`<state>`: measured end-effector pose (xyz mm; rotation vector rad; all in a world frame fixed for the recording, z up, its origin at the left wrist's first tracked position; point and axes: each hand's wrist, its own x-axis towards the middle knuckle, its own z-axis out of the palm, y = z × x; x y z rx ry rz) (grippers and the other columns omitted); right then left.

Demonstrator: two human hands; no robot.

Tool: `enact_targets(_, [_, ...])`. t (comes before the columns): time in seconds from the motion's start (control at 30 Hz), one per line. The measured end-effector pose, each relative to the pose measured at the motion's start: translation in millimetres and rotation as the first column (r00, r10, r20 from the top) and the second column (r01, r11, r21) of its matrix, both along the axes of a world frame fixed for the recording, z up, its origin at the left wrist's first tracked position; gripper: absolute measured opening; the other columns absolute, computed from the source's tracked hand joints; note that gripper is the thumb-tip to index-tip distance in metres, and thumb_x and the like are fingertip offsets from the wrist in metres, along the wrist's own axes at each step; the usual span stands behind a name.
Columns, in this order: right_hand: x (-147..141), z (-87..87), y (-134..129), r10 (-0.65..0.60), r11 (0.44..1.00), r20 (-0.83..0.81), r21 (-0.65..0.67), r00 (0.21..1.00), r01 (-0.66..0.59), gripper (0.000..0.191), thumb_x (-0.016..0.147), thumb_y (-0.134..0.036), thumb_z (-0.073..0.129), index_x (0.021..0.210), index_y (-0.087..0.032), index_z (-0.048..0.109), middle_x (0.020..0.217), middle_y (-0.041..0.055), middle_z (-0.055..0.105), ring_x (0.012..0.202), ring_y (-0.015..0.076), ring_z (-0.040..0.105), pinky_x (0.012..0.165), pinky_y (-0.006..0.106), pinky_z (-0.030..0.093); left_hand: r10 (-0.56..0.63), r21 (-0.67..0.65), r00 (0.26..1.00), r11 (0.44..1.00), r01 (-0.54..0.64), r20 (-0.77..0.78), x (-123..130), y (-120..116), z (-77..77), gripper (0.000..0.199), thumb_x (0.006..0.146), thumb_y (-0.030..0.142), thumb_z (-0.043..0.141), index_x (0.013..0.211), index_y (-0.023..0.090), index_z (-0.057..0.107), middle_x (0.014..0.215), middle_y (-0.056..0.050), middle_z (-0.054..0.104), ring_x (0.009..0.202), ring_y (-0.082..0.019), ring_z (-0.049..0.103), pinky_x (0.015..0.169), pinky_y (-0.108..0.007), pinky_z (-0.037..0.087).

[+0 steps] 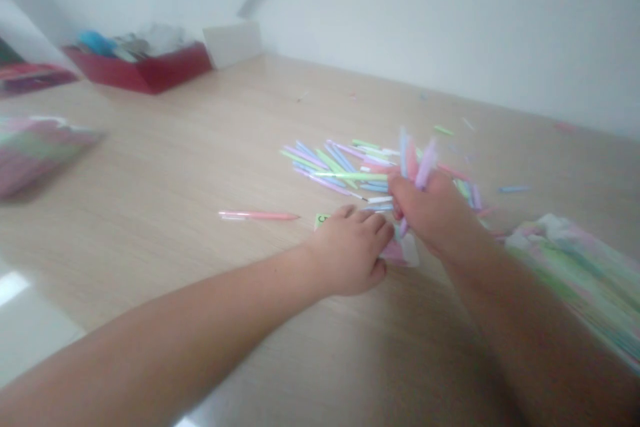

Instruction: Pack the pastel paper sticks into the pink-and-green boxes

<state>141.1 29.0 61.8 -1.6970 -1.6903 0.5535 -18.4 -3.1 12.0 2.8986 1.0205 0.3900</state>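
My right hand point(430, 210) is closed around several pastel pen parts point(427, 163) in blue, pink and purple, which stick up from the fist. Just left of it, my left hand point(353, 250) lies palm down over a small card or packet point(400, 252) with pink and clear areas, its fingers bent; a green corner with a dark mark shows beyond the knuckles. A loose pile of green, blue, purple and white sticks point(330, 163) spreads behind both hands. Left of the left hand lies one pink pen point(260, 215).
At the back left stands a red box point(150, 73) with mixed items, beside a white panel point(233, 43). Pastel bundles in clear plastic lie at the right point(575, 267) and far left point(40, 153). Small pieces are scattered near the wall on the wooden table point(175, 160).
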Motion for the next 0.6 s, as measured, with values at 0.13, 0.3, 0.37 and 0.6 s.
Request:
enact_targets(0.13, [24, -23.5, -45, -0.23, 0.965, -0.718, -0.254, 0.657, 0.06, 0.028, 0.076, -0.037, 0.081, 0.074, -0.022, 0.058, 0.064, -0.0045, 0.054, 0.046, 0.0076, 0.038, 0.04, 0.02, 0.031, 0.053, 0.046, 0.999, 0.998, -0.053, 0.004, -6, 1, 2.7, 0.034, 0.091, 0.034, 0.06, 0.119, 0.015, 0.066, 0.125, -0.013, 0.069, 0.125, -0.032, 0.06, 0.115, -0.05, 0.042])
enact_targets(0.3, [47, -42.1, -87, -0.426, 0.897, -0.847, -0.442, 0.319, 0.024, 0.029, 0.07, -0.023, 0.087, 0.085, -0.02, 0.063, 0.073, -0.002, 0.064, 0.047, 0.0042, 0.041, 0.039, 0.014, 0.04, 0.098, 0.062, 0.992, 0.993, -0.103, 0.081, -13, 3, 10.4, 0.047, 0.094, 0.043, 0.061, 0.129, 0.011, 0.063, 0.138, -0.019, 0.064, 0.136, -0.037, 0.054, 0.119, -0.053, 0.039])
enact_targets(0.37, [49, -46.5, -92, -0.426, 0.901, -0.86, -0.431, 0.28, 0.049, 0.025, 0.072, -0.021, 0.085, 0.087, -0.02, 0.065, 0.073, -0.0006, 0.067, 0.049, 0.0058, 0.047, 0.041, 0.016, 0.045, 0.091, 0.04, 0.981, 0.994, -0.099, 0.172, -14, 3, 16.4, 0.055, 0.097, 0.052, 0.06, 0.135, 0.011, 0.061, 0.138, -0.019, 0.065, 0.133, -0.038, 0.057, 0.114, -0.053, 0.043])
enact_targets(0.6, [40, -57.6, -95, -0.307, 0.945, -0.887, -0.328, 0.345, -0.004, 0.037, 0.069, -0.031, 0.095, 0.094, -0.018, 0.071, 0.076, 0.0026, 0.075, 0.058, 0.0116, 0.064, 0.051, 0.02, 0.059, 0.183, -0.425, 0.746, 0.893, 0.146, 0.64, -10, 3, 12.7, 0.035, 0.105, 0.047, 0.053, 0.125, 0.019, 0.059, 0.087, -0.003, 0.07, 0.072, -0.016, 0.065, 0.067, -0.029, 0.052])
